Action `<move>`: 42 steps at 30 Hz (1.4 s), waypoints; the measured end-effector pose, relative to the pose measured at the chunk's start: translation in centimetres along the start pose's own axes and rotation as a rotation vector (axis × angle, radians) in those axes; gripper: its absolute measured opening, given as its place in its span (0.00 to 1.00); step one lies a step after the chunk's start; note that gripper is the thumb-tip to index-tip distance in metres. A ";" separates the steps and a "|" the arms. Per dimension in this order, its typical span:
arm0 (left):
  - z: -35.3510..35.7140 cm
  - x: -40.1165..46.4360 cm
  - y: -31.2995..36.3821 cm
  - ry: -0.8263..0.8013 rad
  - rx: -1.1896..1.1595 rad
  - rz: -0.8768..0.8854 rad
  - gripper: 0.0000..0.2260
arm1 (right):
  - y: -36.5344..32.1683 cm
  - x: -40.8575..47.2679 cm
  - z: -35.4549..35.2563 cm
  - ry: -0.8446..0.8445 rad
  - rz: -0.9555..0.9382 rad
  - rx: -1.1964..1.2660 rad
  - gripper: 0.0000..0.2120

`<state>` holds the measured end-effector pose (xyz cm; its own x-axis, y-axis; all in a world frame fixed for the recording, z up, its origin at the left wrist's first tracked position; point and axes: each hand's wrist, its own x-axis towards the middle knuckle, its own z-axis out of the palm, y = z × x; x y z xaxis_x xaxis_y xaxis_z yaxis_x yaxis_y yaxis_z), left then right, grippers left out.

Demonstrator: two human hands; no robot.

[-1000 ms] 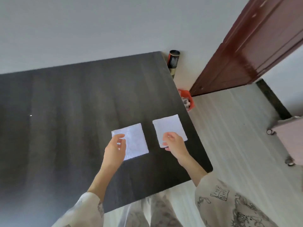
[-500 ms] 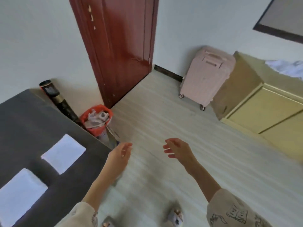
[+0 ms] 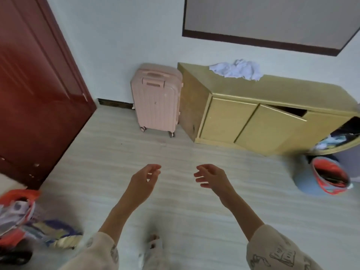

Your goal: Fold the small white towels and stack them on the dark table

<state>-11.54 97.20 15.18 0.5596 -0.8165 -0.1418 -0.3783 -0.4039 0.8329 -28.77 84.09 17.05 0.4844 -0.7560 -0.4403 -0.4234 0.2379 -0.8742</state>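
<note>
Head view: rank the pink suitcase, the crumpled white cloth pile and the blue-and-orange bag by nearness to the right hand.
From the right hand:
1. Blue-and-orange bag, on the floor to its right.
2. Pink suitcase, ahead-left, standing against the wall.
3. Crumpled white cloth pile, farthest, atop the yellow cabinet.

We count two hands, the left hand (image 3: 144, 183) and the right hand (image 3: 211, 177), and one foot (image 3: 153, 243). There is one pink suitcase (image 3: 156, 98), one yellow cabinet (image 3: 253, 106) with one heap of white cloths (image 3: 236, 70) on top (too crumpled to count singly), one red door (image 3: 39, 84), and one orange bin (image 3: 16, 207).
</note>
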 end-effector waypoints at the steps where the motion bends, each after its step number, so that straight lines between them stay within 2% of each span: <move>1: 1.0 2.1 1.0 -0.021 0.002 0.013 0.07 | -0.4 1.5 -1.5 0.023 0.000 0.008 0.10; 7: 6.5 15.5 5.7 -0.142 0.024 0.095 0.07 | -3.5 11.9 -9.1 0.133 -0.011 0.068 0.10; 15: 12.2 36.7 14.7 -0.253 0.043 0.201 0.10 | -11.0 28.0 -19.4 0.267 -0.011 0.082 0.09; 20: 15.9 45.7 18.6 -0.362 0.123 0.236 0.12 | -13.2 36.3 -25.0 0.340 0.027 0.114 0.09; 27: 21.3 57.4 20.5 -0.429 0.190 0.157 0.13 | -14.2 49.4 -31.9 0.324 0.091 0.165 0.10; 33: 27.5 69.6 24.4 -0.341 0.163 0.030 0.11 | -16.2 62.4 -39.9 0.282 0.127 0.154 0.09; 36: 30.9 75.0 27.2 -0.350 0.165 -0.043 0.11 | -17.5 68.4 -44.3 0.279 0.157 0.123 0.08; 42: 34.9 82.5 29.9 -0.356 0.134 -0.117 0.10 | -18.9 79.4 -50.5 0.375 0.252 0.050 0.10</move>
<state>-2.42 3.40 9.78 0.3230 -0.8441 -0.4279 -0.4330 -0.5339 0.7263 -20.92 -11.24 8.97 0.0561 -0.8375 -0.5436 -0.4501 0.4648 -0.7625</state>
